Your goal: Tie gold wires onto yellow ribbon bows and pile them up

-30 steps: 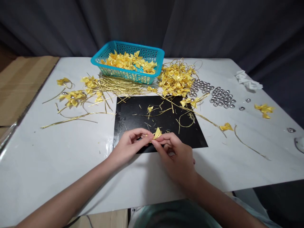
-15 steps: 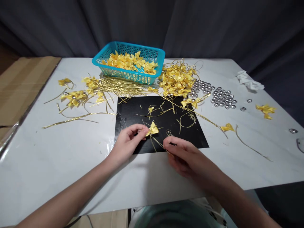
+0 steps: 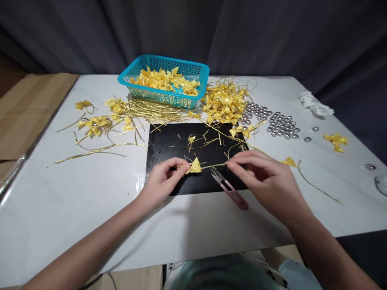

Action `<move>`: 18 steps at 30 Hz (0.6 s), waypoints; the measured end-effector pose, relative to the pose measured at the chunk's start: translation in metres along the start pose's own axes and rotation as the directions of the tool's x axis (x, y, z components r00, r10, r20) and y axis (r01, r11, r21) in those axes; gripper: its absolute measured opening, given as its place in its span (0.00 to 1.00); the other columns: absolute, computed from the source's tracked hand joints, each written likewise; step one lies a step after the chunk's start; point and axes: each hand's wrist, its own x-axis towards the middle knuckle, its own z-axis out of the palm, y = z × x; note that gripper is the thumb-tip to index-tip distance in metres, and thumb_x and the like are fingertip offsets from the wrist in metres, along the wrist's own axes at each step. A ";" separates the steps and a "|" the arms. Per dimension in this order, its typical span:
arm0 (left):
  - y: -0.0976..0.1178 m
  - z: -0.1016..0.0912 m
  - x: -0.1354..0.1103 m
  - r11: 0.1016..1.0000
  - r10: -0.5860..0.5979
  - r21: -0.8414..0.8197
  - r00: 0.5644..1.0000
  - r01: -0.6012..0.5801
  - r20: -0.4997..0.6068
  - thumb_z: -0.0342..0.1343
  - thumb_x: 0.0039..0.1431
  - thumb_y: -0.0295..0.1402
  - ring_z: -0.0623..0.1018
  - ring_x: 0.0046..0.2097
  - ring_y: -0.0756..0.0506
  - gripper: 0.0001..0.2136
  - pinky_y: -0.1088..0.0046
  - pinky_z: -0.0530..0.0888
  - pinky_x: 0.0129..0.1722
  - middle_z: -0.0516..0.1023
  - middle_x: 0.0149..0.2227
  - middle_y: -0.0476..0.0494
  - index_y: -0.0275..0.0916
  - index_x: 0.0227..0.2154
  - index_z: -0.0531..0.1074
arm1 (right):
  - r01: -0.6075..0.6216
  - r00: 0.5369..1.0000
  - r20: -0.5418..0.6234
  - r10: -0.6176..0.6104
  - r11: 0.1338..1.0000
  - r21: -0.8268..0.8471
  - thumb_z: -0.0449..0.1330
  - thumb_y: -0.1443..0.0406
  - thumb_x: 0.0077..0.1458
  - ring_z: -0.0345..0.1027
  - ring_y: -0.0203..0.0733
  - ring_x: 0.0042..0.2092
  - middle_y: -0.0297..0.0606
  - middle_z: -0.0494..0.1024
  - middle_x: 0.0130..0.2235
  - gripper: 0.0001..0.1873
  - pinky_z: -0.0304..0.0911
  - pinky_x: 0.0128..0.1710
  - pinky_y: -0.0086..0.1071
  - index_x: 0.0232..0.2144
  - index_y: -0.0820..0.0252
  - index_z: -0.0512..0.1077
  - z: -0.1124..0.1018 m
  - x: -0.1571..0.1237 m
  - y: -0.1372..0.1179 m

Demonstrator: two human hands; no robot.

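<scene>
Between thumb and fingers, my left hand (image 3: 167, 173) pinches a yellow ribbon bow (image 3: 195, 165) above the black mat (image 3: 181, 187). A gold cord (image 3: 213, 166) runs from the bow to my right hand (image 3: 261, 171), whose thumb and fingertips are closed on its other end. The cord is drawn nearly straight, level with the mat. Just below it, a pair of pink-handled thread snips (image 3: 231, 191) lies across the mat's front edge, blades spread. Loose gold clippings and a small yellow ribbon piece (image 3: 191, 139) lie farther back on the mat.
A blue basket (image 3: 127, 78) of yellow bows stands at the back, with gold cords (image 3: 157, 108) in front. Beside it is a heap of finished-looking bows (image 3: 225, 102). Silver heart-shaped beads (image 3: 283, 125) and white crumpled tissue (image 3: 316, 105) lie to the right.
The thread snips, hidden by my right hand earlier, now lie uncovered on the table. My right hand has moved right and up, pulling the cord taut. My left hand stays on the bow.
</scene>
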 end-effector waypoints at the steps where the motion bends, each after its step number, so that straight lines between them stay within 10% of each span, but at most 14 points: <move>1: -0.001 0.000 0.000 0.999 0.012 0.032 1.000 -0.013 0.019 0.53 0.56 0.35 0.71 0.32 0.50 0.08 0.76 0.67 0.32 0.75 0.31 0.47 0.36 0.29 0.72 | 0.052 0.998 -0.045 -0.052 0.999 0.010 0.61 0.63 0.50 0.55 0.25 0.20 0.37 0.73 0.35 0.07 0.52 0.15 0.23 0.25 0.60 0.74 -0.002 0.002 -0.001; 5: -0.004 0.001 -0.001 0.988 0.064 0.137 0.996 -0.073 0.070 0.51 0.58 0.35 0.71 0.32 0.49 0.09 0.75 0.66 0.32 0.75 0.31 0.46 0.36 0.30 0.72 | 0.080 0.996 -0.056 -0.073 0.986 0.148 0.61 0.62 0.49 0.58 0.28 0.23 0.37 0.69 0.34 0.06 0.52 0.15 0.23 0.25 0.59 0.73 -0.011 0.011 -0.008; 10: -0.005 0.000 -0.002 0.951 0.130 0.266 0.984 -0.158 0.121 0.50 0.59 0.35 0.72 0.32 0.48 0.09 0.73 0.66 0.33 0.76 0.31 0.45 0.37 0.31 0.73 | -0.269 0.908 0.413 0.068 0.851 0.451 0.57 0.58 0.53 0.38 0.23 0.14 0.24 0.56 0.17 0.10 0.40 0.11 0.22 0.28 0.59 0.67 -0.015 0.025 -0.019; 18: -0.005 0.000 -0.002 0.844 0.287 0.367 0.908 -0.390 0.304 0.49 0.61 0.32 0.74 0.35 0.48 0.09 0.72 0.68 0.37 0.78 0.32 0.44 0.37 0.32 0.73 | 0.103 0.921 0.353 -0.165 0.977 0.189 0.62 0.64 0.48 0.39 0.24 0.19 0.24 0.47 0.17 0.07 0.37 0.18 0.24 0.24 0.63 0.73 0.010 0.058 -0.029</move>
